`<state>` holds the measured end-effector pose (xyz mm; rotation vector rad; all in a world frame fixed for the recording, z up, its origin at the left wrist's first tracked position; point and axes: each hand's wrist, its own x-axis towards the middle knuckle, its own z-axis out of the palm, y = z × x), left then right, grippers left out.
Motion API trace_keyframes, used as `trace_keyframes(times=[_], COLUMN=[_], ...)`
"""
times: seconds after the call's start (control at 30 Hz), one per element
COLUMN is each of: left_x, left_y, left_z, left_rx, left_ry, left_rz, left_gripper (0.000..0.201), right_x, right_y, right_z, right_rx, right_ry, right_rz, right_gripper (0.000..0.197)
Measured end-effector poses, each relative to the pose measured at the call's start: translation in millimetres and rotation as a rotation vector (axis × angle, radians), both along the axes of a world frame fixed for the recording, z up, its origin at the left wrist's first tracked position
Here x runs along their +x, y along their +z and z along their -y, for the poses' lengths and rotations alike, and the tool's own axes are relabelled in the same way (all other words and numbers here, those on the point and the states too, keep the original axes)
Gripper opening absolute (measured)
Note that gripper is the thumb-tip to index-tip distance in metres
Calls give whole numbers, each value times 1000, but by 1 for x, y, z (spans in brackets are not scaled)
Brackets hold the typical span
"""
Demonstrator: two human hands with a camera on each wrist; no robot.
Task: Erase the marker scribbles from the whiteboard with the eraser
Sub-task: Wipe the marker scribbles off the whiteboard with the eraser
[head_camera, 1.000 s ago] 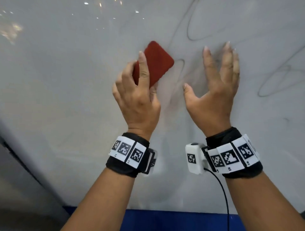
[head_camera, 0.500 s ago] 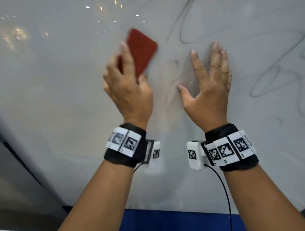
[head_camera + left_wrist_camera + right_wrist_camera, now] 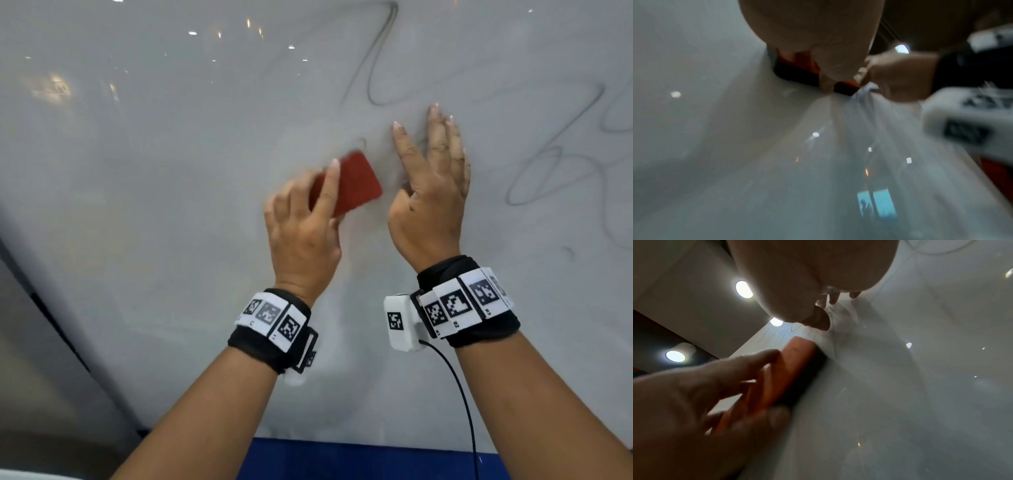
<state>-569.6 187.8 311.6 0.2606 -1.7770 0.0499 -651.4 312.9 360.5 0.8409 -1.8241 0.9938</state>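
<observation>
My left hand (image 3: 308, 219) grips the red eraser (image 3: 356, 185) and presses its dark felt face flat against the whiteboard (image 3: 154, 205). The right wrist view shows the eraser (image 3: 795, 369) with left fingers (image 3: 748, 363) along its back. My right hand (image 3: 428, 192) lies open, its straight fingertips on the board just right of the eraser. Thin grey marker scribbles (image 3: 380, 75) loop above the right hand, and more scribbles (image 3: 537, 171) run to its right. The left wrist view is blurred, with the eraser (image 3: 797, 68) under the palm.
A faint smudged patch lies on the board around the eraser. The board's lower edge meets a blue strip (image 3: 359, 459). A dark edge (image 3: 58, 329) borders the board at the lower left. A black cable (image 3: 462, 394) hangs from the right wrist camera.
The left hand has swept the eraser from the upper left down and to the right, close beside the right hand. The right hand stays flat on the board.
</observation>
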Motion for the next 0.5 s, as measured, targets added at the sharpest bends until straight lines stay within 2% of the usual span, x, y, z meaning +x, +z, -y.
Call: trace_keyframes(times=[0.07,0.13,0.3,0.33,0.43,0.5], left_x=[-1,0,0,-2,-7,-5], left_y=[-21,-17,31,34,23,31], left_z=[-3,3,7,4,-2,6], left_rx=[-185,-219,113,81,-294,-363], left_ry=[-11,-5,41,30,2,14], left_rz=[91,77,-86,-69,114,137], left_gripper=[60,60,76,76,65,60], right_x=[-2,-6,-16,-18,-23,-24], right_y=[2,5,24,29,41,46], right_z=[-2,-6,-13,-14,-16,-15], right_rx=[-36,-77,-154,-151,-126,-108], right_ry=[14,24,27,22,20,25], right_rz=[-22,-73,-119,-131,-153,-159], right_gripper=[78,74,66,64,61,62])
